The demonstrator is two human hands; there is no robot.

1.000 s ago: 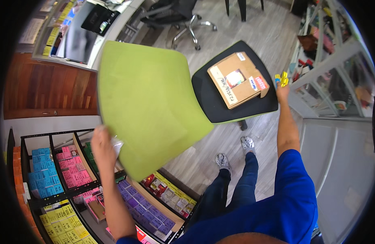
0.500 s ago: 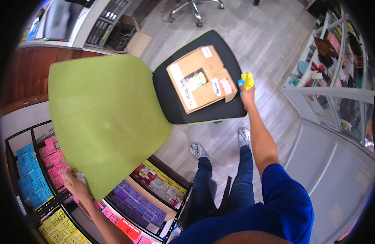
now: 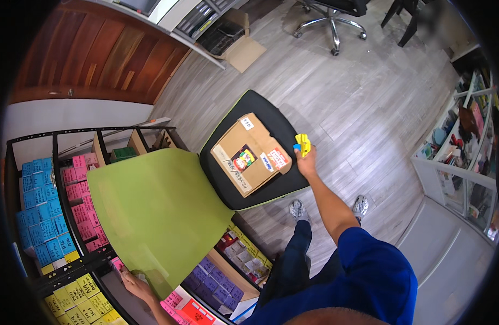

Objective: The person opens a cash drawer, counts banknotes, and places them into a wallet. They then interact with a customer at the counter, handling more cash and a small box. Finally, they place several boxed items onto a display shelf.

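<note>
A chair with a green backrest and a black seat stands in front of me. On its seat lies a closed brown cardboard box with labels, handwriting and a colourful picture. My left hand is closed at the backrest's near edge, beside a small whitish, see-through piece I cannot identify. At the seat's right edge, my right hand is closed round a small yellow thing with a blue part. Its kind is unclear.
Black-framed shelving on the left holds rows of blue boxes, pink boxes, yellow boxes and purple boxes. A wheeled office chair and an open carton are farther off. Cluttered glass shelves stand at right.
The view has shifted, showing more floor and shelving. The chair and box sit lower in the picture. Both hands keep their places at the chair, the right still with the yellow thing.
</note>
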